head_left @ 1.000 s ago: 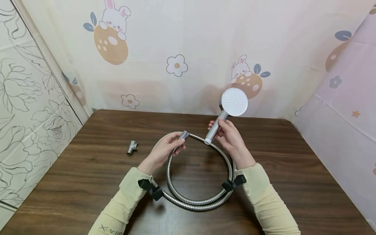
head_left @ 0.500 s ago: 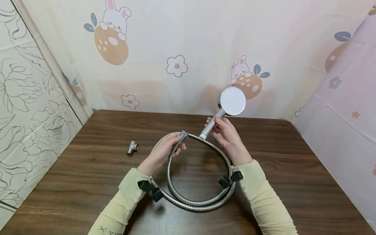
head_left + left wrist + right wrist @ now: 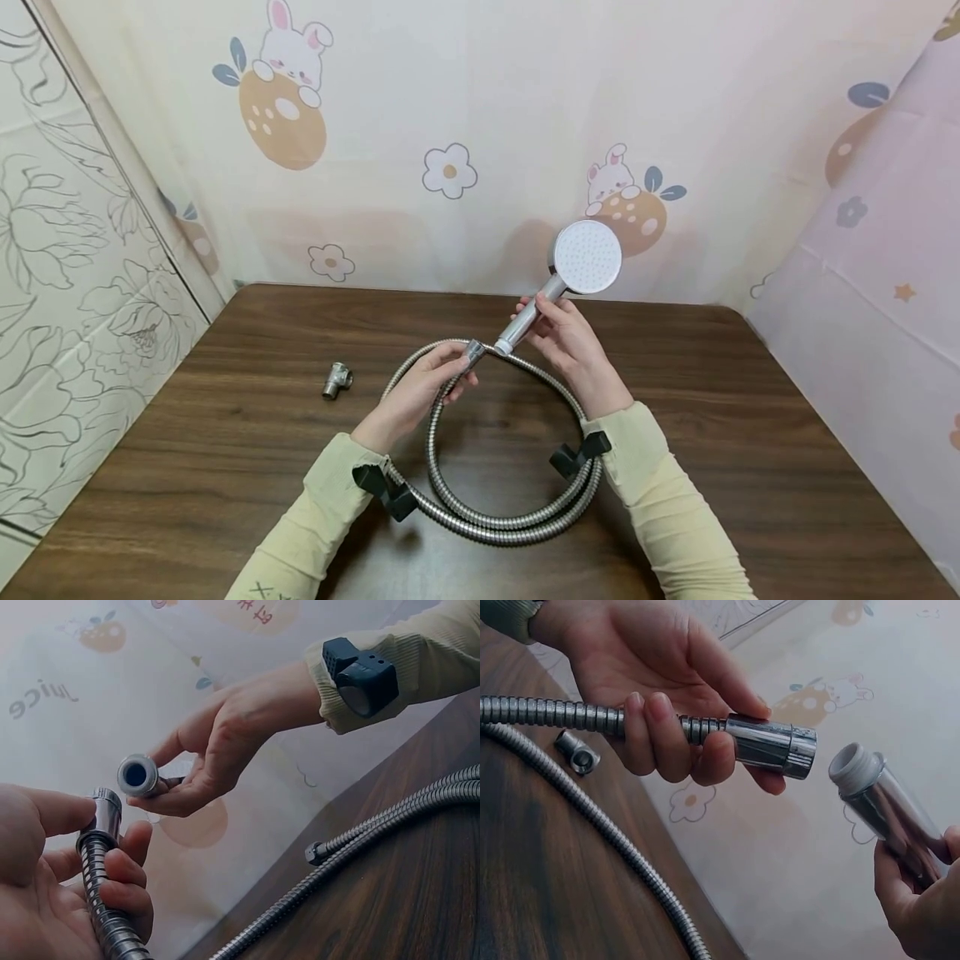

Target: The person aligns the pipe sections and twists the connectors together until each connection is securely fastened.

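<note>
In the head view my left hand (image 3: pixel 422 385) grips one end of a coiled metal shower hose (image 3: pixel 501 522), just below its chrome connector nut (image 3: pixel 772 742). My right hand (image 3: pixel 573 350) holds a shower head (image 3: pixel 587 257) by its chrome handle, with the white spray face turned toward me and tilted up to the right. The handle's white threaded end (image 3: pixel 855 771) points at the nut, a small gap apart in the right wrist view. Looking from the left wrist, the open bore of the handle (image 3: pixel 137 775) shows beside the nut.
A small chrome tee fitting (image 3: pixel 337 380) lies on the wooden table (image 3: pixel 187 467) to the left. The hose's other end, a hex nut (image 3: pixel 315 853), rests on the table. A printed curtain (image 3: pixel 375 125) hangs behind the table.
My right hand has moved left with the shower head, bringing its threaded end closer to the hose's connector nut. My left hand stays nearly in place, the nut tilting slightly.
</note>
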The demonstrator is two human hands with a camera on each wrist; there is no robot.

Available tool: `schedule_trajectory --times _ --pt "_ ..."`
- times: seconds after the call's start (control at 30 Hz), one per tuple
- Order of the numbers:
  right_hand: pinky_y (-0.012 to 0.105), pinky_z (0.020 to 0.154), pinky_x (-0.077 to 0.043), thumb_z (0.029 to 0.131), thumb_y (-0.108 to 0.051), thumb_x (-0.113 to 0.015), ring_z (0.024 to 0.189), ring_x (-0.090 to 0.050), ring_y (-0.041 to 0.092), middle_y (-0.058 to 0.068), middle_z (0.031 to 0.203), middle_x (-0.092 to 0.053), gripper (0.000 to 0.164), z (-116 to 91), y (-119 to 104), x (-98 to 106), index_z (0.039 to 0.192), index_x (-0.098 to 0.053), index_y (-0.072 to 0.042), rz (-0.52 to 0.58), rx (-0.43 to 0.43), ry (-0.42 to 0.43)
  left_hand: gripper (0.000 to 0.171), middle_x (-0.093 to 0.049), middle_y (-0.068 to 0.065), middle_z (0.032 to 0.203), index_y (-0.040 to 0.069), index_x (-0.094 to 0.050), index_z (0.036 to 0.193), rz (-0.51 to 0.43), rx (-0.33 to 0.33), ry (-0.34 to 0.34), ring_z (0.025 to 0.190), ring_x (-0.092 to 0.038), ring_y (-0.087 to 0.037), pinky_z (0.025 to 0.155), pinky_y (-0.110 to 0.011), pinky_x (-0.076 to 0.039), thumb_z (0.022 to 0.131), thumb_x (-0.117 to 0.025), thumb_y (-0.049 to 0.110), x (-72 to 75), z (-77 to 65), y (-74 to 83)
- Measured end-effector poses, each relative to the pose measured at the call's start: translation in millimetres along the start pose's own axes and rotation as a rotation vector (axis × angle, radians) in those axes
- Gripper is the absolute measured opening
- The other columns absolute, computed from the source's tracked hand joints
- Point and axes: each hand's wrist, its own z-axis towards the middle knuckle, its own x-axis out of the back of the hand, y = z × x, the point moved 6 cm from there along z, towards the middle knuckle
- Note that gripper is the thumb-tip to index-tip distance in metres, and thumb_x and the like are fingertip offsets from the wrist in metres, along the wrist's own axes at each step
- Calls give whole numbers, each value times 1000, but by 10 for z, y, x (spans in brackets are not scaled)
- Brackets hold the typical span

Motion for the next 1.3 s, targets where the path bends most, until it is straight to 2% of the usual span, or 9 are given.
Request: schedule_trajectory --times 0.33,0.63,0.9,1.3 --pt "35 80 -50 91 -10 -50 88 -60 18 8 91 -60 24 34 -39 -86 112 -39 -10 55 24 25 24 -62 1 80 7 -48 116 29 -13 -9 54 -44 -9 50 -20 -33 96 -44 19 -3 24 -3" --pt "36 78 -52 90 -8 -52 88 -60 20 9 93 -57 19 48 0 -145 105 -40 -9 62 33 46 23 -62 1 81 7 -48 115 48 -8 -14 55 -44 -9 50 -20 -33 96 -44 20 -11 1 26" --pt "36 79 -52 90 -5 -51 90 -59 20 9 90 -58 17 46 -5 -162 103 -41 -10 28 58 45 24 -63 2 80 6 -48 115 37 -4 -24 55 -45 -8 50 -20 -34 96 -44 19 -24 19 6" --pt "37 79 -52 91 -2 -48 85 -62 18 11 91 -56 21 44 -25 -215 107 -38 -11 -43 101 28 25 -63 1 79 4 -49 114 15 7 20 54 -46 -9 49 -20 -35 95 -46 20 -19 19 13"
